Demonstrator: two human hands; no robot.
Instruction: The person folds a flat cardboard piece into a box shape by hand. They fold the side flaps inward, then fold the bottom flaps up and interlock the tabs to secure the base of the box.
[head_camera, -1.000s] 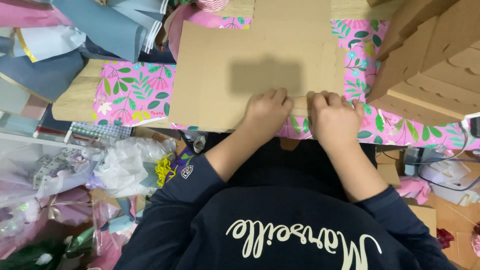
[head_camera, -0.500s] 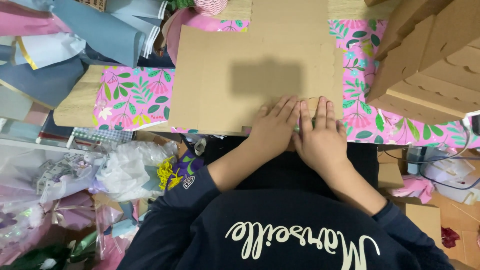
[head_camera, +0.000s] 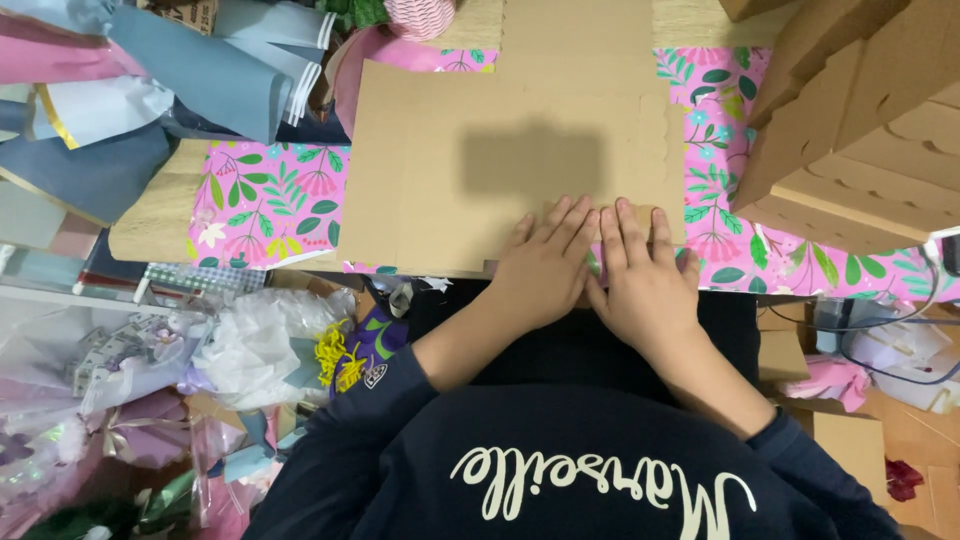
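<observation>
A flat brown cardboard sheet (head_camera: 480, 150) with a scalloped right edge lies on pink floral paper (head_camera: 270, 200) that covers a wooden table. My left hand (head_camera: 545, 265) lies flat, fingers together, on the sheet's near right corner. Right beside it, my right hand (head_camera: 645, 285) presses flat on the same near edge, fingers spread a little. Neither hand grips anything; both palms rest on the cardboard. My dark sleeves (head_camera: 370, 400) reach up from below.
Stacked folded cardboard boxes (head_camera: 860, 120) stand at the right. Rolls of blue, white and pink wrapping paper (head_camera: 150, 90) lie at the far left. Clear plastic bags and tissue (head_camera: 230, 350) pile up at the near left. Cables and small boxes (head_camera: 880, 340) sit at the near right.
My hands went from curled at the sheet's near edge to lying flat on it, and they have slid together and slightly forward onto the cardboard.
</observation>
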